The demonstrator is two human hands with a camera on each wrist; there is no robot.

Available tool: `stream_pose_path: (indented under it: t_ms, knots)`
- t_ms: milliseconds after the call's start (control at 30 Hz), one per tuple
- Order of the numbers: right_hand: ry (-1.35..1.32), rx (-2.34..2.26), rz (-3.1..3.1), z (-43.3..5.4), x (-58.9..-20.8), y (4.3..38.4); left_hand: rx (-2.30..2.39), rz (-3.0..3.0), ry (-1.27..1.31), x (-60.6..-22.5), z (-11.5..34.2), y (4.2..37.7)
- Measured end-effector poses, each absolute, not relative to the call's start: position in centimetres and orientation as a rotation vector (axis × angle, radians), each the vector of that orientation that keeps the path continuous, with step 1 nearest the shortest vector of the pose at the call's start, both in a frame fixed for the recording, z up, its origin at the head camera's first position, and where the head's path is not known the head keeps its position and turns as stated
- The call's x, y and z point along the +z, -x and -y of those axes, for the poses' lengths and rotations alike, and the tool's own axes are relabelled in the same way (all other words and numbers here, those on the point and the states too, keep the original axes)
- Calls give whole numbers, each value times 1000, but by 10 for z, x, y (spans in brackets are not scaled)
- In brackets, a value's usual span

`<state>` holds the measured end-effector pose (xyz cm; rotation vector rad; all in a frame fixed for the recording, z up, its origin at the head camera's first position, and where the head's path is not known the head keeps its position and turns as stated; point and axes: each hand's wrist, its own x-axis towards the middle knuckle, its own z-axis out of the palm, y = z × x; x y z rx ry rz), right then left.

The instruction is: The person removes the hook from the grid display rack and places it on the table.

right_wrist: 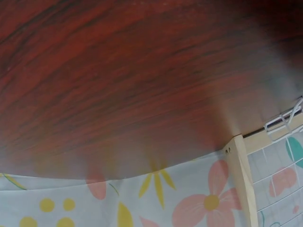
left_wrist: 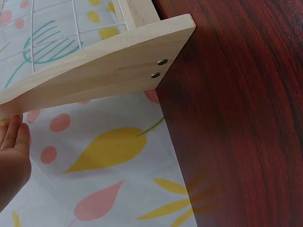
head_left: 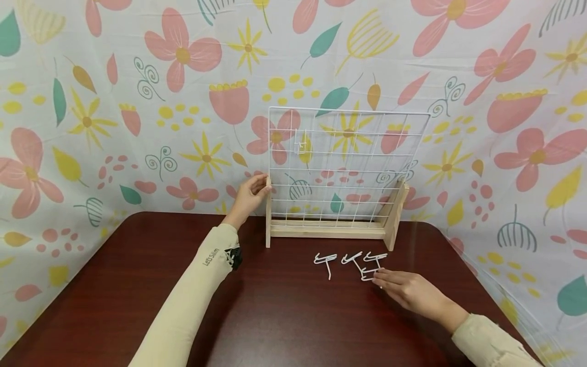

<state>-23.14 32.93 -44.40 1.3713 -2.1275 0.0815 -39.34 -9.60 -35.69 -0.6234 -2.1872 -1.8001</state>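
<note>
My left hand (head_left: 251,198) grips the wooden side piece of a white wire grid rack (head_left: 339,176), thumb in front. In the left wrist view its fingers (left_wrist: 14,135) touch the wooden side panel (left_wrist: 109,71). One small white hook (head_left: 300,145) hangs on the grid, at its upper left. Several white wire hooks (head_left: 353,258) lie on the table before the stand. My right hand (head_left: 412,293) has its fingertips on the nearest hook (head_left: 367,278), covering part of it; whether it pinches it is hidden. That hand is not visible in the right wrist view.
The dark red-brown wooden table (head_left: 293,316) carries the rack near its back edge. A flower-printed cloth (head_left: 114,168) hangs close behind. In the right wrist view the stand's side post (right_wrist: 241,175) and white wire hooks (right_wrist: 284,124) show at lower right.
</note>
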Motion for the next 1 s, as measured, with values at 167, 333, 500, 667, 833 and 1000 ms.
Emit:
stream_pose_path:
  t_ms: [167, 333, 500, 667, 833, 1000]
  knots:
    - [-1400, 56, 2117, -328, -446, 230, -1811, 2186, 629, -358, 95, 393]
    - [-1432, 25, 2095, -327, -446, 230, -1823, 2160, 641, -358, 95, 394]
    - [-1448, 7, 2055, -326, -447, 230, -1829, 2152, 651, -357, 96, 394]
    - [-1458, -34, 1993, -327, -449, 229, -1821, 2163, 635, -355, 95, 392]
    - [-1454, -56, 1971, -328, -450, 227, -1813, 2160, 639, -355, 95, 392]
    - [-1456, -100, 1993, -328, -449, 224, -1820, 2155, 638, -355, 94, 392]
